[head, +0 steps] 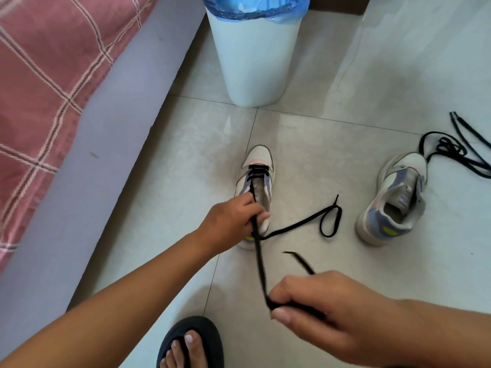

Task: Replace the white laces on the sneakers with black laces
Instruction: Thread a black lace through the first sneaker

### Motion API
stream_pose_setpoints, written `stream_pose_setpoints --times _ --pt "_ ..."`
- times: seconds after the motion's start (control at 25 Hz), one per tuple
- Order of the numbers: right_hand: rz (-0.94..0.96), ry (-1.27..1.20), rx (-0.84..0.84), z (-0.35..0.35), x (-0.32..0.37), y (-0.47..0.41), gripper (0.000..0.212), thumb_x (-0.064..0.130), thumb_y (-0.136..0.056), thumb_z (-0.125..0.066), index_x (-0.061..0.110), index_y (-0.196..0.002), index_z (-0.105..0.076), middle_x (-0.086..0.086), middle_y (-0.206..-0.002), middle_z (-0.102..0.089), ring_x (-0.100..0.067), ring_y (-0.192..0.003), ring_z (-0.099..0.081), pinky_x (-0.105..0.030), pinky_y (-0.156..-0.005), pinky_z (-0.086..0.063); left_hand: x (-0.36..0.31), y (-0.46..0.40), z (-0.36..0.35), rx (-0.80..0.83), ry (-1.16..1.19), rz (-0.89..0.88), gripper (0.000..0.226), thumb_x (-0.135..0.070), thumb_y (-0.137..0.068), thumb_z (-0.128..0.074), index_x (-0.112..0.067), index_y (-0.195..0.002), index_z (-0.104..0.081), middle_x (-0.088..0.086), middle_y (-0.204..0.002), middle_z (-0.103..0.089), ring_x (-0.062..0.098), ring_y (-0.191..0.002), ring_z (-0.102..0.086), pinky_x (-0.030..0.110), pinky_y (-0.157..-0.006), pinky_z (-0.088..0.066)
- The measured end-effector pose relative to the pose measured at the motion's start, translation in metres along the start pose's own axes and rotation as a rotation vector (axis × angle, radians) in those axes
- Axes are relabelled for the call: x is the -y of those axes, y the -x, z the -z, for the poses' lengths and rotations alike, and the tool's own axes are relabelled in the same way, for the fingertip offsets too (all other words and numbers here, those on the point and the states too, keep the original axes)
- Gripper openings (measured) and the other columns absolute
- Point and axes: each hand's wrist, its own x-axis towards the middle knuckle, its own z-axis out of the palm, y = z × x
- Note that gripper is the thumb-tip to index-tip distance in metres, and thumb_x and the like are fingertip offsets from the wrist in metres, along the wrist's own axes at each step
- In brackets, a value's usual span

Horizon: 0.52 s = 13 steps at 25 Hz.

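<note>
A white and purple sneaker (pixel 259 158) stands on the floor tiles with a black lace (pixel 259 261) threaded through its front eyelets. My left hand (pixel 233 221) grips the sneaker's collar and covers its heel. My right hand (pixel 321 309) pinches one end of the lace and holds it taut toward me; the tip sticks out above the hand. The lace's other end (pixel 329 219) lies looped on the floor to the right. A second sneaker (pixel 396 200) without laces sits further right, with another black lace (pixel 457 152) bundled behind it.
A white waste bin (pixel 255 62) with a blue liner stands behind the sneakers. A grey bed edge (pixel 101 144) with a pink checked cover runs along the left. My foot in a dark slipper (pixel 191 341) is at the bottom.
</note>
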Motion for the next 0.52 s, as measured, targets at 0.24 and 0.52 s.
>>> stream_pose_setpoints --times 0.24,0.52 --pt "-0.809 -0.108 -0.280 -0.016 -0.084 -0.075 0.030 0.044 -0.095 -0.045 0.015 -0.101 -0.051 0.002 -0.089 -0.053 -0.016 -0.084 -0.051 -0.030 -0.071 -0.039 0.019 0.034 0.035 -0.073 0.109 0.150 0.034 -0.044 -0.096 -0.035 -0.023 -0.089 -0.062 -0.008 -0.077 -0.053 0.014 -0.068 -0.052 0.029 -0.057 -0.045" --pt "-0.965 0.237 -0.147 -0.024 -0.107 -0.103 0.024 0.039 -0.091 -0.051 0.017 -0.100 -0.057 -0.009 -0.110 -0.050 -0.030 -0.108 -0.045 -0.038 -0.087 -0.040 0.064 0.075 0.034 0.380 -0.163 0.329 0.022 -0.031 -0.093 -0.047 -0.025 -0.111 -0.059 -0.010 -0.106 -0.052 0.006 -0.088 -0.050 0.026 -0.067 -0.045"
